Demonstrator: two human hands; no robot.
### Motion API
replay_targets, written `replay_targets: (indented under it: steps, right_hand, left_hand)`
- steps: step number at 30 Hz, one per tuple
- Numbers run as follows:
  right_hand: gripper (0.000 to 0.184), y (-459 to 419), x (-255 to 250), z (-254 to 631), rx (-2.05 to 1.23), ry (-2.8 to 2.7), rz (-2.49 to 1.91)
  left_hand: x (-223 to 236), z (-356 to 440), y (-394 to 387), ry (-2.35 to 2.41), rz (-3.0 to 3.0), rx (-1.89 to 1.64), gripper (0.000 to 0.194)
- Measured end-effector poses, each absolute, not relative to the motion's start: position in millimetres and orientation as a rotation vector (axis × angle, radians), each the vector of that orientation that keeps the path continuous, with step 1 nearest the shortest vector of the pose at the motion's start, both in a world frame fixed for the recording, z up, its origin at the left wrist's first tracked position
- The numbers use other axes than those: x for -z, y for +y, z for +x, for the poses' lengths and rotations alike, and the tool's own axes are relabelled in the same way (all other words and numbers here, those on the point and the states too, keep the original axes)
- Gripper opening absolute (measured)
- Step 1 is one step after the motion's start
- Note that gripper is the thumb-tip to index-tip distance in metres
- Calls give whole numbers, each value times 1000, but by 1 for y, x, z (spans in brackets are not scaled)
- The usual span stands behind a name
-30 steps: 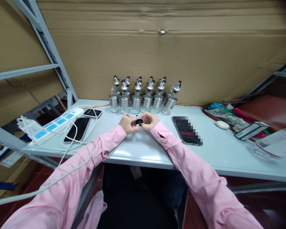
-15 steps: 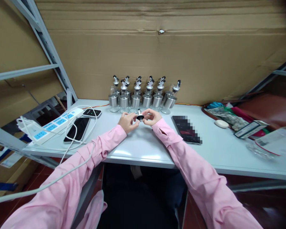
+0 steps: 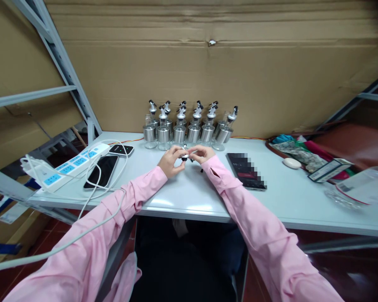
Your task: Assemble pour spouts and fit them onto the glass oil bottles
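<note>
Between thumb and fingers of my left hand [image 3: 172,162] is a small pour spout [image 3: 185,157] with a black and silver collar, held just above the table. My right hand [image 3: 203,154] is closed in a pinch at the spout's right side; its fingertips partly hide the piece. A small dark bit shows under the right fingertips, too small to name. On the table by my right wrist lies a tiny black part [image 3: 202,170]. Behind my hands stand several glass bottles [image 3: 179,134] with steel sleeves, most topped with similar spouts; the front left bottle [image 3: 150,133] has no spout.
To the left are a white power strip [image 3: 72,165] with cables, a black phone [image 3: 101,172] and a small black device [image 3: 121,149]. A larger phone [image 3: 247,171] lies right of my hands. Further right are a white oval object [image 3: 292,163], a small box [image 3: 330,170] and a plastic bag [image 3: 362,188].
The spout has turned in my fingers, its collar now seen more from the side. My right fingertips have shifted over its right side. The tiny black part by my wrist shows more clearly.
</note>
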State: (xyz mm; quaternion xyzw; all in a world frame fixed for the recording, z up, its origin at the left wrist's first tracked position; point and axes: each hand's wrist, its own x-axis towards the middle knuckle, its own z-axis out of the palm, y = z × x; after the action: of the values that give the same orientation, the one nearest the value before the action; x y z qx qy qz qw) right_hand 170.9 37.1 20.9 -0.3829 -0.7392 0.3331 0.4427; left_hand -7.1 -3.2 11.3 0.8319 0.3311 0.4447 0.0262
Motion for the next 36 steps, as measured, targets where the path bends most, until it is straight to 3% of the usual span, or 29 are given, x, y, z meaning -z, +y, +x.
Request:
replay_targets:
  steps: [6, 13, 15, 20, 22, 26, 30, 36]
  right_hand:
    - [9, 50, -16, 182, -380, -1963, -1543]
    - [11, 59, -4, 175, -352, -1984, -1644]
    - [13, 60, -2, 173, -335, -1980, -1647]
    - [10, 57, -5, 174, -332, -1934, -1617]
    - [5, 52, -11, 175, -325, -1901, -1588]
    - [14, 39, -19, 173, -457, -1718, -1356]
    - [19, 33, -18, 168, -590, -1693, -1085]
    - [22, 34, -14, 164, -640, -1845, -905]
  left_hand:
    - [-9, -9, 1, 1093, 2598, -1434, 29]
    - [-6, -6, -1, 1163, 2625, -1179, 55]
    - [-6, -6, -1, 1185, 2634, -1194, 53]
    - [-5, -6, 0, 1214, 2662, -1218, 28]
    - [-3, -6, 1, 1212, 2596, -1237, 33]
    - [3, -5, 2, 1163, 2551, -1266, 64]
    - [6, -5, 5, 1142, 2545, -1245, 79]
    - [4, -10, 9, 1296, 2499, -1270, 68]
